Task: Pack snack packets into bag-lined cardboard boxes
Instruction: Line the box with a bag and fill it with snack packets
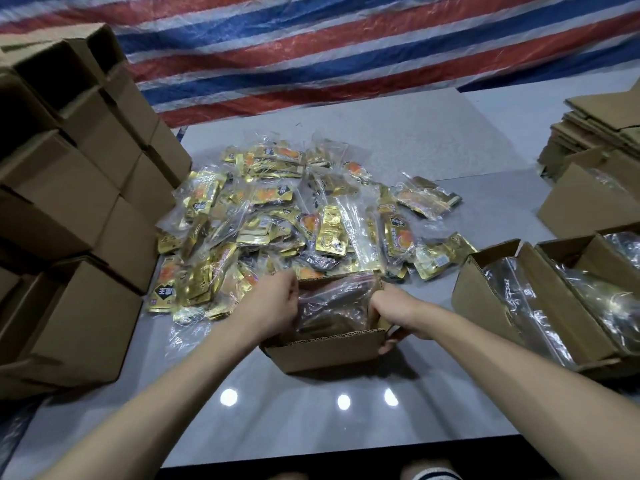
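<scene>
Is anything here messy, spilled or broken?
Nothing looks broken or spilled. The snack packets lie in a loose heap on the table, and one stray packet sits apart to the right. The left hand and right hand grip the upright box.

striped tarp (311,46) behind glossy grey table (311,427).

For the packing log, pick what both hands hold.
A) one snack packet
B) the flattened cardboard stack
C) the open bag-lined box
C: the left hand and right hand grip opposite sides of the open bag-lined box, just in front of the packet pile.
</scene>
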`<state>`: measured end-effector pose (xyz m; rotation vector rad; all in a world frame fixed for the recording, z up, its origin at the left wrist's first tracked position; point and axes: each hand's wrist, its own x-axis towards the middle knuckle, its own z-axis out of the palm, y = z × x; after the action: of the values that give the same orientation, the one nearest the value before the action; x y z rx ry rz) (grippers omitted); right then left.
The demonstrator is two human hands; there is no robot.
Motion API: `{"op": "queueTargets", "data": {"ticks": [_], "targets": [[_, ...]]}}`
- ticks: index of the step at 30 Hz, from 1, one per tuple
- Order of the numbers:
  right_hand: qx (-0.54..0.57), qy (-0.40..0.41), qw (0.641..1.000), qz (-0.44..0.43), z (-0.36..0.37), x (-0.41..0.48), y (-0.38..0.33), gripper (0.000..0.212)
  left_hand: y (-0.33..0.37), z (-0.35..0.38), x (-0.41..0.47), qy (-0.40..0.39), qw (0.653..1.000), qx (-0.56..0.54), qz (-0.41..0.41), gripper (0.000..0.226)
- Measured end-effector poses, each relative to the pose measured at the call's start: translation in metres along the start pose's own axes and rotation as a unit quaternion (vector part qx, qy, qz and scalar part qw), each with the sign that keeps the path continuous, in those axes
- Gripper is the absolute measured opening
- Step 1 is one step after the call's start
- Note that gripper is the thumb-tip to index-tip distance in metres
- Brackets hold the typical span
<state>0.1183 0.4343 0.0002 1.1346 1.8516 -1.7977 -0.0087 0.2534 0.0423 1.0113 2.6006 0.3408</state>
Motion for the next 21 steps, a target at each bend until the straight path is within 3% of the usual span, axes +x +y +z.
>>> {"op": "queueTargets", "data": {"ticks": [2,4,6,11,13,15,17,21], "targets": [[-0.004,0.007,1.000,0.003,0.000,0.002,0.000,0.033,0.005,0.007,0.001,0.003,0.998,0.062,-0.015,0.003],[-0.006,0.009,1.000,0.008,0.000,0.003,0.001,0.033,0.010,0.012,0.000,0.012,0.991,0.135,-0.012,0.020],[-0.008,0.011,1.000,0.009,0.000,0.005,0.001,0.033,0.014,0.013,0.000,0.026,0.982,0.187,0.000,0.022],[-0.031,0.023,0.999,0.008,0.000,0.006,-0.001,0.024,0.026,0.014,-0.009,-0.031,0.967,0.251,0.015,0.019],[-0.031,0.025,0.999,0.002,0.000,0.005,-0.001,0.020,0.034,0.019,-0.018,0.020,0.959,0.277,0.057,0.026],[-0.034,0.026,0.999,-0.009,0.002,0.003,0.000,0.024,0.039,0.022,-0.025,0.084,0.954,0.239,0.159,0.034],[-0.041,0.025,0.999,-0.021,0.004,0.003,-0.002,0.030,0.041,0.022,-0.029,0.052,0.964,0.147,0.216,0.039],[-0.063,0.029,0.998,-0.005,0.005,0.003,-0.006,0.029,0.034,0.034,-0.015,-0.107,0.991,0.040,0.070,0.033]]}}
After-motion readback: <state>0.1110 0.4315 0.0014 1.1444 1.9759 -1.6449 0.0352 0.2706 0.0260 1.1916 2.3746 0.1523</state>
